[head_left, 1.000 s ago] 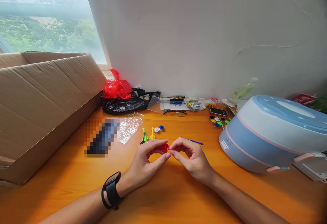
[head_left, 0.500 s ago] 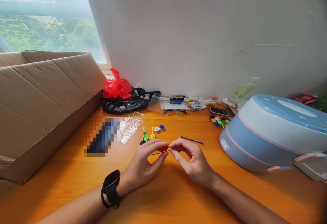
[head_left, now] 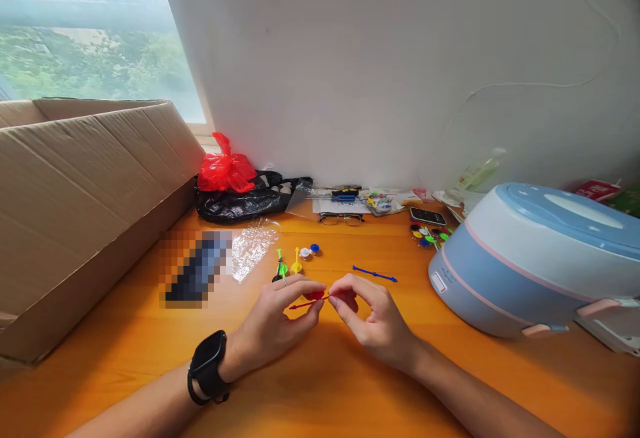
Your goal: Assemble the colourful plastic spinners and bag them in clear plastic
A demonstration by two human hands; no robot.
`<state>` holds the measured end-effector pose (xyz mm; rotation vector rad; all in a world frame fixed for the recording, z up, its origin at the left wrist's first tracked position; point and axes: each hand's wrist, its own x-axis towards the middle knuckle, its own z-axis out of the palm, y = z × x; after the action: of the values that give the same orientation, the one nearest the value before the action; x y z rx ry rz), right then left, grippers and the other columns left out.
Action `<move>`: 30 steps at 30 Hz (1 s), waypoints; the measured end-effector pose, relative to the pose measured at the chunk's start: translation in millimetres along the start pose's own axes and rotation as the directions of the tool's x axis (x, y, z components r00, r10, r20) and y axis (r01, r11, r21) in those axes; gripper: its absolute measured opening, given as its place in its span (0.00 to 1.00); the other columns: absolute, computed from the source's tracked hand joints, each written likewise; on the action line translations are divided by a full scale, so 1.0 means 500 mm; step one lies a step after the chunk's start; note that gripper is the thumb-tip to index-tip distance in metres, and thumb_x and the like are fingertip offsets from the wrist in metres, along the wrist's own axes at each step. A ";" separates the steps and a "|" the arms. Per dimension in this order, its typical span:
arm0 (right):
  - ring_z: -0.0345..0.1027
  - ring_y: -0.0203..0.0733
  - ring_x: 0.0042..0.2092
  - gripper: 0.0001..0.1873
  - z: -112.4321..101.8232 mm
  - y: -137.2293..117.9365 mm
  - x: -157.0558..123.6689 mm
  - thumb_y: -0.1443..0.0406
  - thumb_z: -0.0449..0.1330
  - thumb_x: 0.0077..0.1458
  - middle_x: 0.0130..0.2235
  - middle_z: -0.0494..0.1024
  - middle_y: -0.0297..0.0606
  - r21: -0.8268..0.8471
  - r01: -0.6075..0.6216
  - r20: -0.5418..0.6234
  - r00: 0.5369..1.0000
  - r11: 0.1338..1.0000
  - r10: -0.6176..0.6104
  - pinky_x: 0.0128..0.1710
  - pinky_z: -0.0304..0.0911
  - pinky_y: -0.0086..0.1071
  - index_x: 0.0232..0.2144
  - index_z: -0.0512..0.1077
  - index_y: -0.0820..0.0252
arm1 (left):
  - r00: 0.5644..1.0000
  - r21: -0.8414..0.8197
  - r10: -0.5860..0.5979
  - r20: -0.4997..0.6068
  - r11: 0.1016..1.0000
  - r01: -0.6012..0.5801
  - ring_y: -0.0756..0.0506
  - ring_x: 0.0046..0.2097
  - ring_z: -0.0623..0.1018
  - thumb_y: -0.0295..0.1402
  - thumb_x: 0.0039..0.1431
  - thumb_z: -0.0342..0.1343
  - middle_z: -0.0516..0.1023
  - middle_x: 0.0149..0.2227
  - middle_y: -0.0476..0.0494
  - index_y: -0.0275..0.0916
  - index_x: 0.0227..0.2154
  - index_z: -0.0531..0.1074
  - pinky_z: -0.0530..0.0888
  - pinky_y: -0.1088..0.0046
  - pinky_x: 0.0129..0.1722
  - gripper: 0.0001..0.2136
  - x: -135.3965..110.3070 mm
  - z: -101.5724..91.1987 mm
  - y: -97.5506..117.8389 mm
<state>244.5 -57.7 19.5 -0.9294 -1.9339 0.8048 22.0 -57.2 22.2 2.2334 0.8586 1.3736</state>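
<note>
Over the table, both of my hands meet at a red plastic arrow (head_left: 300, 306) and a small red round piece (head_left: 315, 295). My left hand (head_left: 277, 318) pinches them between thumb and fingers, covering much of the round piece. At the arrow's other end, the thumb and fingertips of my right hand (head_left: 377, 311) are closed on it. Just beyond the left hand stand a yellow round piece with an arrow (head_left: 297, 267) and a green one (head_left: 283, 269), beside a partly hidden black piece (head_left: 276, 279). A blue arrow (head_left: 375, 273) lies past the right hand.
White (head_left: 305, 252) and blue (head_left: 315, 248) round pieces sit farther back. On the right is a blue-and-white electric lunch box (head_left: 510, 265); a cardboard box (head_left: 90, 211) fills the left. Glasses (head_left: 341, 219), a black bag (head_left: 225, 206) and clear plastic film (head_left: 254, 251) lie toward the wall.
The red arrow has turned between my fingers, so its tip now sticks out farther to the left and lower. Both hands have stayed close together, and the view has shifted slightly.
</note>
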 end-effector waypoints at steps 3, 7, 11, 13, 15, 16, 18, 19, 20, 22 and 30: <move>0.67 0.39 0.35 0.05 0.000 -0.004 0.001 0.63 0.61 0.70 0.34 0.76 0.34 0.013 -0.009 0.002 1.000 1.000 0.009 0.38 0.64 0.33 0.40 0.75 0.56 | 0.999 -0.023 -0.037 0.003 0.999 0.037 0.49 0.35 0.81 0.22 0.64 0.60 0.84 0.35 0.46 0.39 0.41 0.80 0.76 0.74 0.37 0.07 -0.001 -0.006 0.012; 0.67 0.39 0.34 0.07 -0.001 -0.008 0.003 0.61 0.62 0.70 0.33 0.76 0.34 0.067 -0.037 0.027 0.999 0.997 0.036 0.37 0.64 0.33 0.39 0.76 0.56 | 0.967 -0.244 -0.241 0.082 0.936 0.254 0.46 0.38 0.83 0.26 0.63 0.62 0.85 0.37 0.43 0.39 0.47 0.80 0.78 0.71 0.42 0.11 0.004 -0.020 0.021; 0.70 0.41 0.37 0.09 -0.004 -0.009 0.003 0.58 0.63 0.70 0.36 0.78 0.36 0.155 -0.107 0.004 0.994 0.982 0.108 0.39 0.66 0.34 0.40 0.77 0.56 | 0.855 -0.650 -0.428 0.293 0.567 0.507 0.41 0.42 0.83 0.33 0.64 0.60 0.86 0.38 0.38 0.36 0.43 0.84 0.78 0.66 0.46 0.11 0.016 -0.026 0.002; 0.71 0.42 0.38 0.10 -0.006 -0.009 0.004 0.56 0.64 0.69 0.37 0.79 0.37 0.203 -0.127 -0.014 0.991 0.971 0.133 0.40 0.67 0.35 0.39 0.78 0.56 | 0.800 -0.740 -0.454 0.392 0.362 0.568 0.42 0.40 0.82 0.33 0.62 0.62 0.85 0.36 0.38 0.36 0.39 0.85 0.77 0.66 0.44 0.09 0.022 -0.028 -0.007; 0.72 0.42 0.38 0.11 -0.006 -0.009 0.006 0.56 0.65 0.68 0.36 0.79 0.37 0.246 -0.130 -0.024 0.990 0.961 0.140 0.39 0.67 0.34 0.39 0.78 0.57 | 0.750 -0.764 -0.470 0.466 0.215 0.609 0.43 0.40 0.80 0.31 0.59 0.67 0.84 0.37 0.38 0.37 0.38 0.85 0.75 0.67 0.44 0.07 0.027 -0.030 -0.009; 0.72 0.41 0.38 0.10 -0.006 -0.009 0.007 0.56 0.65 0.68 0.36 0.79 0.37 0.266 -0.129 -0.023 0.990 0.955 0.140 0.40 0.67 0.34 0.39 0.78 0.57 | 0.732 -0.764 -0.472 0.491 0.170 0.622 0.44 0.40 0.80 0.31 0.58 0.69 0.83 0.38 0.39 0.37 0.38 0.85 0.75 0.68 0.44 0.06 0.028 -0.032 -0.008; 0.72 0.41 0.38 0.10 -0.004 -0.009 0.008 0.56 0.66 0.68 0.36 0.79 0.36 0.303 -0.130 -0.009 0.990 0.944 0.139 0.41 0.67 0.34 0.39 0.79 0.56 | 0.711 -0.753 -0.468 0.525 0.133 0.644 0.45 0.39 0.78 0.33 0.58 0.72 0.82 0.37 0.40 0.38 0.38 0.84 0.73 0.69 0.43 0.07 0.030 -0.037 -0.002; 0.73 0.41 0.39 0.10 -0.004 -0.009 0.009 0.57 0.66 0.68 0.37 0.79 0.36 0.317 -0.131 0.002 0.990 0.939 0.138 0.42 0.68 0.34 0.39 0.79 0.56 | 0.703 -0.743 -0.465 0.537 0.133 0.656 0.46 0.38 0.77 0.34 0.58 0.72 0.81 0.37 0.41 0.38 0.39 0.84 0.72 0.70 0.41 0.08 0.030 -0.038 0.001; 0.73 0.41 0.39 0.09 -0.004 -0.010 0.010 0.57 0.65 0.68 0.37 0.79 0.36 0.323 -0.131 0.014 0.991 0.937 0.134 0.43 0.68 0.34 0.39 0.79 0.56 | 0.698 -0.734 -0.464 0.545 0.137 0.665 0.47 0.37 0.77 0.35 0.58 0.73 0.80 0.36 0.42 0.38 0.40 0.84 0.71 0.71 0.40 0.09 0.030 -0.039 0.003; 0.74 0.43 0.43 0.08 -0.006 -0.010 0.012 0.57 0.65 0.68 0.40 0.79 0.38 0.295 -0.099 0.014 0.995 0.950 0.100 0.47 0.69 0.36 0.41 0.79 0.55 | 0.696 -0.731 -0.465 0.547 0.140 0.668 0.49 0.36 0.75 0.36 0.59 0.73 0.78 0.35 0.44 0.38 0.41 0.83 0.70 0.72 0.39 0.11 0.030 -0.038 0.004; 0.68 0.43 0.40 0.18 -0.032 -0.020 0.012 0.54 0.62 0.69 0.38 0.72 0.36 0.240 -0.093 -0.069 0.991 0.966 0.113 0.44 0.65 0.35 0.56 0.75 0.53 | 0.733 -0.790 -0.517 0.442 0.163 0.591 0.50 0.37 0.76 0.34 0.56 0.76 0.78 0.35 0.45 0.38 0.39 0.84 0.73 0.74 0.42 0.10 0.025 -0.030 -0.023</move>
<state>253.3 -54.8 37.1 -0.9082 -1.6867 1.0175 9.4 -40.3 30.5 0.8921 0.5530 0.9565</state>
